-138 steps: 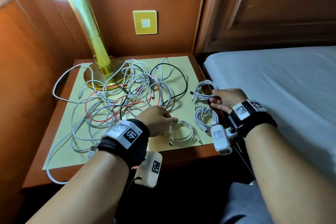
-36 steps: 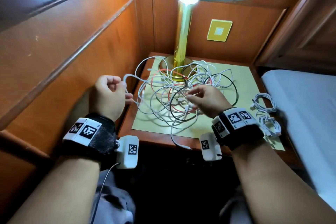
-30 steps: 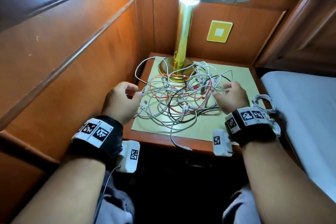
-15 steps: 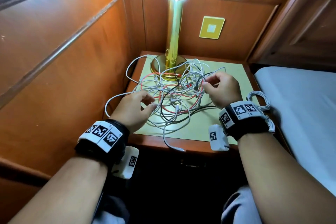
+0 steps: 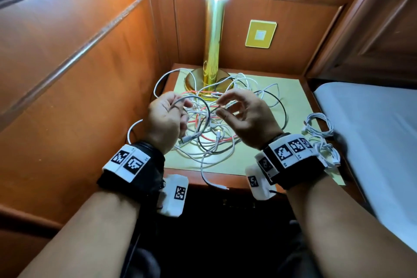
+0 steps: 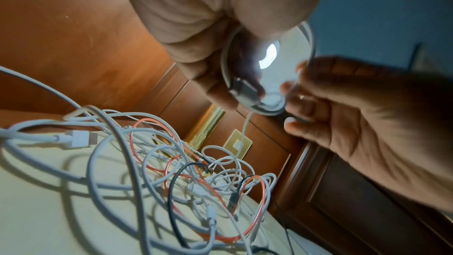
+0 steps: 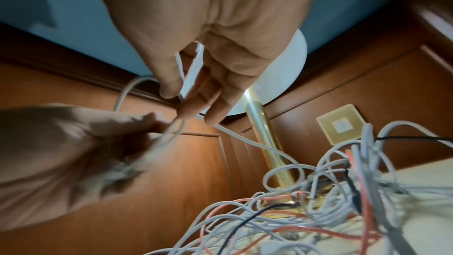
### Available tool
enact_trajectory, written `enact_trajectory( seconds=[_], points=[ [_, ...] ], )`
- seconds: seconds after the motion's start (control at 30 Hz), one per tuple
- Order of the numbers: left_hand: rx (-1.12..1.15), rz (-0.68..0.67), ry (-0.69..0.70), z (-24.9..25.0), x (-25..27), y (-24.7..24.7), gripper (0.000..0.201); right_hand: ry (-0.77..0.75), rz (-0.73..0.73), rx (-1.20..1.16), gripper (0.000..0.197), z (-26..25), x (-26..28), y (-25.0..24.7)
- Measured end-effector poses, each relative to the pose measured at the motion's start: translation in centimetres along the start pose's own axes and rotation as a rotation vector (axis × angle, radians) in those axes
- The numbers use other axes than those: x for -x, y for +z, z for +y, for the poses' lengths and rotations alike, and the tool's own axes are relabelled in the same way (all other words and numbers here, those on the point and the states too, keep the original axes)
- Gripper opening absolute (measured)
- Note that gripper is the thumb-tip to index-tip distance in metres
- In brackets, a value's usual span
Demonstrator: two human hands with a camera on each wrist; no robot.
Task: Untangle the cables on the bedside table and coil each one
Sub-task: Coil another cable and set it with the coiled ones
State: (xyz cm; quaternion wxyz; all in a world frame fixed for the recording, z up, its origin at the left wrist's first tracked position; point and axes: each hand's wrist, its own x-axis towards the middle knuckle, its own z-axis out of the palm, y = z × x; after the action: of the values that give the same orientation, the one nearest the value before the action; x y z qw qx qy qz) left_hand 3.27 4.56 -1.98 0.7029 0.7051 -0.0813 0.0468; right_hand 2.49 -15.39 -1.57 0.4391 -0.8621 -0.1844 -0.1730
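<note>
A tangle of white, red and black cables [image 5: 216, 128] lies on the bedside table [image 5: 225, 178], in front of the lamp base. Both hands are raised above it. My left hand [image 5: 178, 108] grips a small loop of white cable [image 5: 191, 97] with its plug end [image 6: 245, 86] inside the fingers. My right hand [image 5: 222, 104] pinches the same white cable [image 7: 245, 141] between thumb and fingertips, close to the left hand. The strand runs down into the tangle [image 7: 318, 210]. Two coiled white cables [image 5: 320, 126] lie at the table's right edge.
A brass lamp [image 5: 213, 36] stands at the back of the yellow mat [image 5: 291, 95], its shade overhead. A wooden wall panel [image 5: 79, 74] closes the left side, and the bed [image 5: 372, 131] lies to the right. One cable end [image 5: 216, 184] hangs over the front edge.
Both hands have risen off the tangle and come together. The left hand now holds a small loop of white cable and the right pinches the strand beside it.
</note>
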Motion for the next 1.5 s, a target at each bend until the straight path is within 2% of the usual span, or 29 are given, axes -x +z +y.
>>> enact_trajectory(
  seconds=[0.1,0.17,0.23,0.37,0.43,0.5,0.57,0.63,0.67,0.73,0.8,0.87,0.93,0.97,1.07,1.2,1.27,1.43,1.5],
  points=[
    [0.12,0.026,-0.042,1.4,0.1,-1.0,0.026,0.246,-0.132,0.157,0.044,2.1,0.2,0.0],
    [0.166,0.039,-0.049,2.1,0.6,-1.5,0.025,0.359,-0.205,0.275,0.064,3.3,0.3,0.3],
    [0.202,0.013,-0.058,2.6,1.2,-1.7,0.022,0.425,-0.226,0.308,0.077,3.9,0.1,0.7],
    [0.245,-0.109,-0.097,3.0,2.7,-1.4,0.008,0.441,-0.282,0.32,0.092,4.3,-1.0,2.0],
    [0.276,-0.175,-0.134,3.1,3.1,-1.5,0.011,0.489,-0.304,0.377,0.084,4.9,-1.3,2.6],
    [0.259,-0.219,-0.169,2.9,3.1,-1.7,0.008,0.546,-0.266,0.413,0.059,5.5,-1.4,2.8],
    [0.133,-0.225,-0.207,2.3,2.8,-2.1,0.009,0.521,-0.157,0.38,0.03,5.6,-1.7,2.7],
    [-0.14,-0.215,-0.202,1.1,2.2,-2.6,0.008,0.363,-0.035,0.315,0.014,5.0,-2.2,2.6],
    [-0.301,-0.213,-0.187,0.5,2.0,-2.8,0.014,0.261,0.004,0.284,0.011,4.4,-2.5,2.6],
    [-0.551,-0.224,-0.154,-0.4,1.6,-2.9,0.038,0.046,0.032,0.214,0.012,3.2,-2.8,2.6],
    [-0.61,-0.235,-0.118,-0.8,1.4,-2.6,0.063,-0.134,0.001,0.184,0.022,2.3,-2.8,2.8],
    [-0.586,-0.245,-0.088,-1.0,1.1,-2.3,0.077,-0.245,-0.035,0.192,0.029,1.6,-2.5,3.0],
    [-0.577,-0.247,-0.053,-1.1,1.1,-2.1,0.075,-0.302,-0.044,0.192,0.031,1.2,-2.4,2.9],
    [-0.578,-0.247,-0.038,-1.1,1.1,-2.1,0.067,-0.311,-0.047,0.204,0.031,1.0,-2.4,2.7],
    [-0.519,-0.234,-0.011,-1.0,1.1,-2.4,0.023,-0.324,-0.033,0.298,0.024,0.8,-2.2,1.8],
    [-0.342,-0.153,0.006,-0.4,1.3,-2.9,0.012,-0.164,-0.063,0.309,0.022,0.7,-1.2,-0.4],
    [-0.309,-0.11,0.001,0.2,1.8,-3.2,0.006,-0.128,-0.035,0.281,0.013,0.2,-0.3,-1.9],
    [-0.08,-0.107,-0.044,2.0,4.2,-2.7,0.022,-0.095,0.194,0.085,0.003,-3.8,3.5,-4.7],
    [0.005,-0.101,-0.065,2.6,5.9,-2.0,0.033,-0.088,0.268,0.014,0.008,-5.6,5.5,-5.4]
  ],
)
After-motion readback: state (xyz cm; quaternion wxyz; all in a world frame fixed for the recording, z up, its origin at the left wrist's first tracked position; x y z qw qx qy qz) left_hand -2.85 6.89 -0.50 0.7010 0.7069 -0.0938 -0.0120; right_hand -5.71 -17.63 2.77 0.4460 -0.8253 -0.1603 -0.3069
